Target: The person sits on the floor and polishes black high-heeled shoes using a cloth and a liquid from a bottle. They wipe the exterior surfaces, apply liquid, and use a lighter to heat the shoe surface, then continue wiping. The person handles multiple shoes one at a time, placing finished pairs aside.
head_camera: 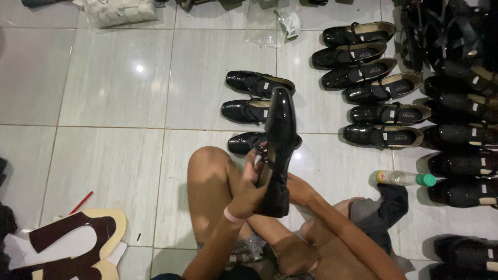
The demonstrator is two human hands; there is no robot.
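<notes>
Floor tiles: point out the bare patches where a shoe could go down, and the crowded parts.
Bare: the wide tiled floor left of the three shoes lying ahead of the knee, up to the white bag. Also the strip between those shoes and the shoe rows. Crowded: the right side and the cut patterns lower left.

You're working in dim light from overhead: a small bright glare spot sits on the glossy floor tiles [139,68], and the black shoes [358,34] at the right catch faint highlights. The corners fall dark, the right edge murkiest. Focus is fairly sharp throughout.
</notes>
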